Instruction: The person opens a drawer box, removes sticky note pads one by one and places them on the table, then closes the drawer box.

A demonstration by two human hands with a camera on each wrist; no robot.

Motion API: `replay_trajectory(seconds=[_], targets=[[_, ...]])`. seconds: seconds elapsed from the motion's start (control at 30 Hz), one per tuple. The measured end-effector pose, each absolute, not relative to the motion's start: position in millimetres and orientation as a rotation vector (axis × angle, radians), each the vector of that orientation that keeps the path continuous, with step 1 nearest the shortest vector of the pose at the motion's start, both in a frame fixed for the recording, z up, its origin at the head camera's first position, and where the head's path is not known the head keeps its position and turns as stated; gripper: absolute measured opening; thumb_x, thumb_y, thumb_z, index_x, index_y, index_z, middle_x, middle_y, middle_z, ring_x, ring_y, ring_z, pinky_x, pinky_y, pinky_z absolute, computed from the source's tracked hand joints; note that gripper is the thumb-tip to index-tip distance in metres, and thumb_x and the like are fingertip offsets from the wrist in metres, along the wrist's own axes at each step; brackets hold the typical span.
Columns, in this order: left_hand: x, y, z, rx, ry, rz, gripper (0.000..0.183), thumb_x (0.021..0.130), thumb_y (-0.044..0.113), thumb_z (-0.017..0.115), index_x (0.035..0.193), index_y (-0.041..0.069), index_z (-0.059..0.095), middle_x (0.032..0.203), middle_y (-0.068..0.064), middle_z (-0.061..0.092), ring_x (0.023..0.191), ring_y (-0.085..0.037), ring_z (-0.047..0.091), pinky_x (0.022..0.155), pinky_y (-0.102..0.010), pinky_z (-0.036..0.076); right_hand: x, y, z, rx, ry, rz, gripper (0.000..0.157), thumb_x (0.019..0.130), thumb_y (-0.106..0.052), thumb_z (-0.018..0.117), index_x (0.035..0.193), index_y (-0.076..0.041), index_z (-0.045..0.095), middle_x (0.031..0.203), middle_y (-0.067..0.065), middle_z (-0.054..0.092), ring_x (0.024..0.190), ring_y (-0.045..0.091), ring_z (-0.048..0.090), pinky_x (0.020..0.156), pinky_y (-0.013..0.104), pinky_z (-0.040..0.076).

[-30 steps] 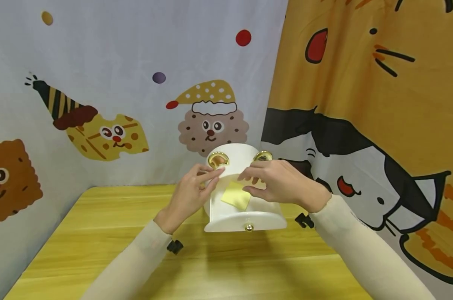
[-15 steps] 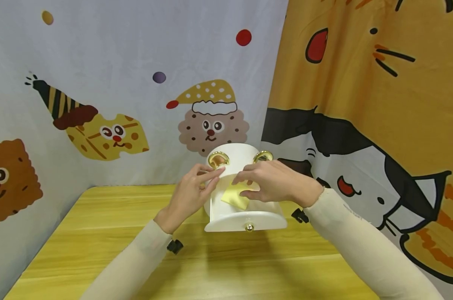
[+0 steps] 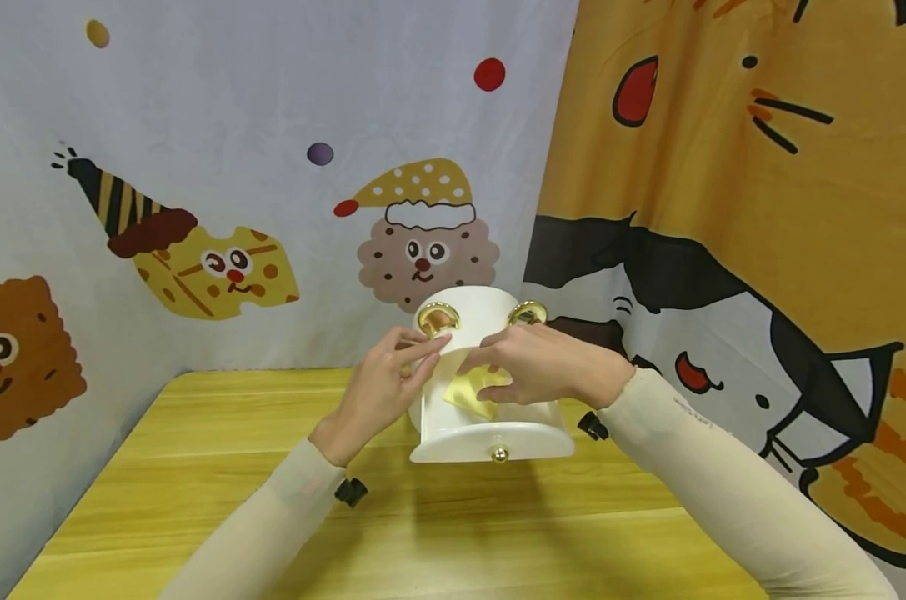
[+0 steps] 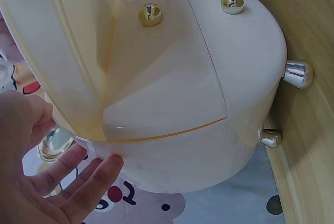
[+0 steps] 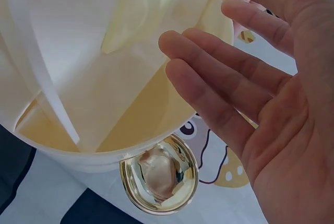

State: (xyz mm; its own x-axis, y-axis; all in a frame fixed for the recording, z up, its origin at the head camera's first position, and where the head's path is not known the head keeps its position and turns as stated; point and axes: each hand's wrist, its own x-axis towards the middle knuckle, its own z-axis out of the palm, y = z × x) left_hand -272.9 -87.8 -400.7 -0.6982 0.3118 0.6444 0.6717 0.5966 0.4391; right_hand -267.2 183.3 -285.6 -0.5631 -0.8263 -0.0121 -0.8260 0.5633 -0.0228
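Observation:
A white rounded box (image 3: pixel 468 302) with gold ring-like ears stands on the table, its white drawer (image 3: pixel 490 442) pulled out with a gold knob in front. Inside lies a thin yellow square sheet (image 3: pixel 463 393), bent and partly covered. My right hand (image 3: pixel 550 362) hovers over it, thumb and forefinger apart with yellow showing between them; any contact is hard to make out. My left hand (image 3: pixel 381 387) is at the box's left side. In the left wrist view its extended fingers (image 4: pixel 107 174) reach the white body, and its thumb is close to the drawer's side.
The box's short gold feet (image 4: pixel 298 73) show in the left wrist view. Wooden table (image 3: pixel 235 500) surrounds the box. A pale cartoon curtain (image 3: pixel 220 100) hangs behind, and an orange cat-print curtain (image 3: pixel 723 167) hangs close on the right.
My right hand has moved slightly left and down over the yellow sheet, covering more of it. The sheet looks more bent. My left hand and the box have stayed put.

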Motion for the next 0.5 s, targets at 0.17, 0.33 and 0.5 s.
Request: replay_trajectory(seconds=[0.17,0.33,0.5], targets=[[-273.0,-87.3,-400.6,-0.786,-2.302,-0.932,0.034,0.116,0.024,0.076,0.15,0.025,0.081,0.131,-0.015,0.072,0.11,-0.029,0.085,0.076,-0.035,0.071,-270.0,182.1,-287.7,-1.446,2.711,-0.056,0.04,0.107,-0.033,0.089,0.144,-0.019,0.082,0.136,0.003,0.087,0.113,0.023,0.087,0.099,0.045,0.072],[-273.3,-87.1,-401.2,-0.788,-2.303,-0.936,0.034,0.116,0.024,0.076,0.15,0.025,0.081,0.131,-0.015,0.072,0.11,-0.029,0.085,0.076,-0.034,0.071,-273.3,181.0,-291.0,-1.52,2.671,-0.07,0.038,0.107,-0.029,0.088,0.142,-0.014,0.083,0.135,0.004,0.087,0.114,0.022,0.086,0.101,0.044,0.071],[-272.9,-87.3,-401.3,-0.784,-2.304,-0.944,0.034,0.116,0.023,0.077,0.15,0.025,0.081,0.131,-0.015,0.072,0.109,-0.029,0.085,0.076,-0.034,0.071,-275.9,178.8,-294.1,-1.557,2.65,-0.07,0.039,0.107,-0.027,0.089,0.142,-0.012,0.082,0.137,0.004,0.086,0.115,0.02,0.086,0.103,0.041,0.071]])
